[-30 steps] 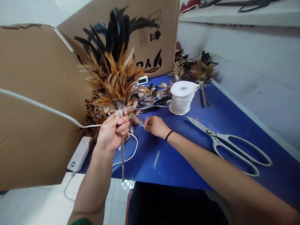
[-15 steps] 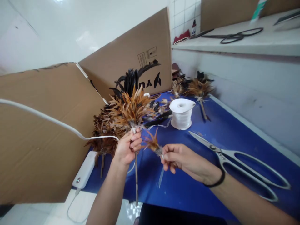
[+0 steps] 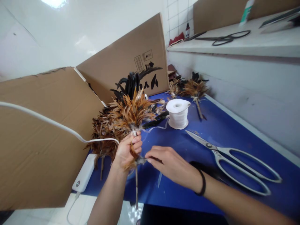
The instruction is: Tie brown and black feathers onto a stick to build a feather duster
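My left hand (image 3: 130,150) is wrapped round the neck of a feather duster (image 3: 134,107), with orange-brown feathers fanning out and black plumes on top. Its thin stick (image 3: 137,190) points down below my fist. Between the thumb and fingers of my right hand (image 3: 167,164) is the pale base of a small feather bunch (image 3: 134,160), its brown tips lying against the stick and my left hand. A white ribbon (image 3: 154,127) runs from near the duster's neck to a white spool (image 3: 178,115) standing upright behind my right hand.
Large silver scissors (image 3: 225,159) lie on the blue table (image 3: 178,193) at right. A heap of brown feathers (image 3: 105,131) and a white power bank (image 3: 84,173) are at left, before a cardboard box (image 3: 47,137). Another duster (image 3: 195,89) lies behind; dark scissors (image 3: 231,38) rest on the shelf.
My right hand has moved left and turned, bringing the small feather bunch against the duster's stick below my left fist. The left hand keeps its hold. The view has shifted slightly.
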Demonstrator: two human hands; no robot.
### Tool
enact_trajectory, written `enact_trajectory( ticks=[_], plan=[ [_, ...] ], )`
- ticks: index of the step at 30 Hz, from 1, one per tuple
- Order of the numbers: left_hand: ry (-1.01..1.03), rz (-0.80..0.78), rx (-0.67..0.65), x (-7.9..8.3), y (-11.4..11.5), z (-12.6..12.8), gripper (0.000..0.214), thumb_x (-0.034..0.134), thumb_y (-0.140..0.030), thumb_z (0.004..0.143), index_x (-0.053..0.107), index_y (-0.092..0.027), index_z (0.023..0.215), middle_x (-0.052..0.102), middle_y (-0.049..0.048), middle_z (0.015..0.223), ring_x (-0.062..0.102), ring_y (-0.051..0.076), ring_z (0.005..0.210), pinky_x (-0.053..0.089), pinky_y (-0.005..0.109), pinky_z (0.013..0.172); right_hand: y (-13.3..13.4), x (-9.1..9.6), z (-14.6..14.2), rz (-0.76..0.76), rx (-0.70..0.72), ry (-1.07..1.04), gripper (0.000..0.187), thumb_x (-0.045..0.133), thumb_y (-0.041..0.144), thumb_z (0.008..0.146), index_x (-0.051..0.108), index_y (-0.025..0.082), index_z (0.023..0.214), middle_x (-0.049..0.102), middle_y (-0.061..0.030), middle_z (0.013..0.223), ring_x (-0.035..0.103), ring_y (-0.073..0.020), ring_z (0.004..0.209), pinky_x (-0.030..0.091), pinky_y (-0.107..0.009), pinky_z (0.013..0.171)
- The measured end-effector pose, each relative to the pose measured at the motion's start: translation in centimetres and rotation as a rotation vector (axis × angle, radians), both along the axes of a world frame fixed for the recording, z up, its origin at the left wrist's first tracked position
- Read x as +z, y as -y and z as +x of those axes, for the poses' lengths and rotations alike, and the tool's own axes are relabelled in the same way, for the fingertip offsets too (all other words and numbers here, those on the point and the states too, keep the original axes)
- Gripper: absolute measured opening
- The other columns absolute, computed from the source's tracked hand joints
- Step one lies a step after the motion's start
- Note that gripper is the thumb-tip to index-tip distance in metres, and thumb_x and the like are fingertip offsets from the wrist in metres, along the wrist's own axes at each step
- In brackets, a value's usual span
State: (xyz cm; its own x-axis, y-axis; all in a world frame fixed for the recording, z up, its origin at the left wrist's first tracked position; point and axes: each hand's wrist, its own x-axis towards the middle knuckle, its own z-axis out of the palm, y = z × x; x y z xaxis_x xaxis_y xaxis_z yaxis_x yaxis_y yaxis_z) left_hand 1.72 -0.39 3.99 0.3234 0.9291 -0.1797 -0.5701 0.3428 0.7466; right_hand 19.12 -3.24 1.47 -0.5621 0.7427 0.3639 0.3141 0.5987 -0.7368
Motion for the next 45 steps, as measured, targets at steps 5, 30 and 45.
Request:
enact_trajectory(
  ticks=[5,30,45],
  plan=[
    [0.052,-0.015,-0.014,-0.1,0.0,0.1,0.005,0.049,-0.015,0.086,0.051,-0.01,0.085,0.029,-0.0072,0.059,0.016,0.001,0.039,0.015,0.014,0.035,1.3,-0.8,-1.0,0.204,-0.031,0.348,0.018,0.044,0.014,0.085,0.061,0.017,0.085,0.064,-0.0046,0.079,0.057,-0.0144,0.064,0.037,-0.027,0.062],
    [-0.181,-0.044,-0.056,-1.6,-1.6,2.6,0.005,0.055,-0.015,0.08,0.052,-0.012,0.078,0.034,-0.0065,0.056,0.02,0.0,0.036,0.012,0.015,0.036,-6.1,-1.0,0.2,-0.712,-0.204,-0.742,0.027,0.073,0.035,0.061,0.056,0.015,0.069,0.048,0.0063,0.048,0.042,-0.0056,0.043,0.03,-0.018,0.038],
    [-0.394,0.038,0.008,-2.9,-2.6,3.5,0.029,0.066,-0.036,0.074,0.047,-0.015,0.074,0.039,-0.0068,0.056,0.024,0.0,0.036,0.011,0.014,0.038,-6.5,-1.3,-0.1,-0.583,-0.467,-0.632,0.018,0.067,0.032,0.062,0.065,0.014,0.061,0.049,0.0031,0.048,0.039,-0.0078,0.048,0.029,-0.022,0.045]
  ],
)
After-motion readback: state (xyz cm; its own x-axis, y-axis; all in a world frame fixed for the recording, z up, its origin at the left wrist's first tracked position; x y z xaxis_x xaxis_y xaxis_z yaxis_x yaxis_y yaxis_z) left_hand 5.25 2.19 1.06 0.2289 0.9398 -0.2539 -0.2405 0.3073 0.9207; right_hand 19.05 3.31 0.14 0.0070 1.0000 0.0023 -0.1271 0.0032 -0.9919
